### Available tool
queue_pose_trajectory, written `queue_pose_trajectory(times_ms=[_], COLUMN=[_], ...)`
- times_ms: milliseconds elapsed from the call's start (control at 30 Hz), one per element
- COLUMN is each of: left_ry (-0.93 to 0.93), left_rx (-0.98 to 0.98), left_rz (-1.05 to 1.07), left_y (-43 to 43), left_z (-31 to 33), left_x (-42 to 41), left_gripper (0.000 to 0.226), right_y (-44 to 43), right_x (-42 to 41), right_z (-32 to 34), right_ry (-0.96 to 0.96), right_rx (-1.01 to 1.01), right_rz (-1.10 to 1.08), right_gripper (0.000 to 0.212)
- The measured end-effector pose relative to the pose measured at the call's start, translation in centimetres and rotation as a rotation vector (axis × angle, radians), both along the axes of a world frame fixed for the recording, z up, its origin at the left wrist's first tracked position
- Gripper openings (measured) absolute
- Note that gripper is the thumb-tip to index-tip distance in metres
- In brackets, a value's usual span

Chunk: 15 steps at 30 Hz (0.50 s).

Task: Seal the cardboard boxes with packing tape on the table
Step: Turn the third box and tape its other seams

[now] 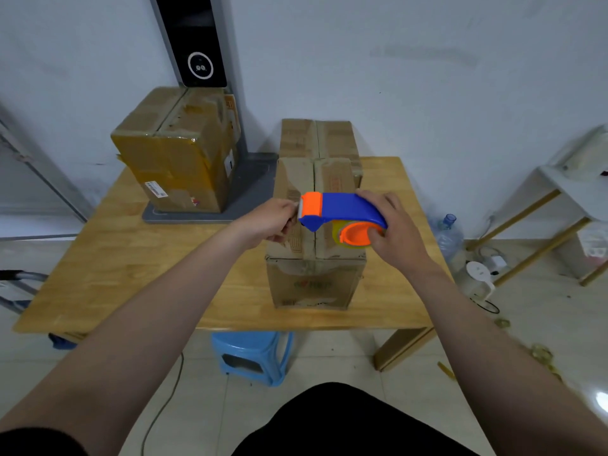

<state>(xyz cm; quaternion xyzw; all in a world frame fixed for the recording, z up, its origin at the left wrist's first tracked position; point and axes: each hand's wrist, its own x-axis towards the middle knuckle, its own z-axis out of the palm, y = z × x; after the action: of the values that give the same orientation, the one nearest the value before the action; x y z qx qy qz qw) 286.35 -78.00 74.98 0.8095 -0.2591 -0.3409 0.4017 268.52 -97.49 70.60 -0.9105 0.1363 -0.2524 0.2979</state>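
a: which step is in hand?
b: tape seems to be being started — the tape dispenser [342, 213] is gripped by the right hand [391, 232] over the near box [316, 258] on the table [131, 258]; the left hand [269, 222] is curled at its mouth, tape end not discernible.
a: next?
b: the end must be pressed onto the centre seam. flaps are shut, contents hidden.

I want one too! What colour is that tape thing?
The tape dispenser is blue with orange parts, seen in the head view.
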Motion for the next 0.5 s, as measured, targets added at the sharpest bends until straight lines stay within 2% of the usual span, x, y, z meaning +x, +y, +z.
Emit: queue_pose_trajectory(times_ms=[167,400,500], left_ry=[0.004,-0.158,-0.082], left_rx=[0.046,0.090,0.068], left_rz=[-0.046,0.015,0.056], left_y=[1.0,3.8,4.0], left_z=[-2.7,-5.6,-6.5], left_x=[-0.3,1.4,1.1], left_gripper=[0.031,0.038,0.033], right_y=[0.2,-2.1,-1.7], right_x=[-1.0,-3.4,-3.1], right_z=[-1.9,-4.4,-4.8], right_ry=[0.068,0.122,0.117], right_rx=[-0.175,-0.175,-0.185], right_rz=[0.023,-0.023,-0.017], right_gripper=[0.079,0.075,0.074])
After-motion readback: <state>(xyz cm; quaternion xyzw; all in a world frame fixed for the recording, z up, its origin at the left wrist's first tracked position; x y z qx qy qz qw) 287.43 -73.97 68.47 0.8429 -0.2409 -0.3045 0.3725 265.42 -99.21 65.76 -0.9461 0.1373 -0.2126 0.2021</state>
